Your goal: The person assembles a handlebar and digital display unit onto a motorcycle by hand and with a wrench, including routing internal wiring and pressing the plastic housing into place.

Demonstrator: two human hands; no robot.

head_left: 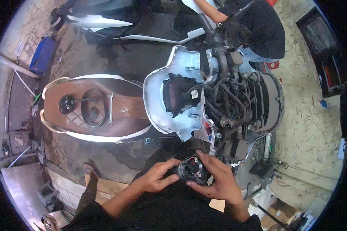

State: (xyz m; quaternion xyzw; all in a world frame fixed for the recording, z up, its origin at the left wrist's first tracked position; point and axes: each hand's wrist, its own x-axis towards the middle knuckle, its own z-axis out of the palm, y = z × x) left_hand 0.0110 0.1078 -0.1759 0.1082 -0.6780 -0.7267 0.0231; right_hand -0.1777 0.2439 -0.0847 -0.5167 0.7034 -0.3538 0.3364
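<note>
Between both hands, close to my body, is a round black part (189, 168) with an open face that shows metal pieces and a small red spot inside. I cannot tell its exact kind. My left hand (160, 176) grips its left side, thumb along the lower rim. On the other side my right hand (218, 178) closes round it, fingers at the top and thumb below. Just beyond lies a partly stripped scooter, its pale blue-white cover (155, 82) holding a dark unit (179, 94) with a cable. Bare wiring and hoses (229, 104) show to the right.
On the scooter's brown seat (127, 102) lie a mirror (67, 104) and a wrench (111, 109). Another person in dark clothes (264, 30) is at the far right, beside a second scooter (108, 24). A blue bin (42, 55) stands far left; cardboard (111, 188) lies on the floor.
</note>
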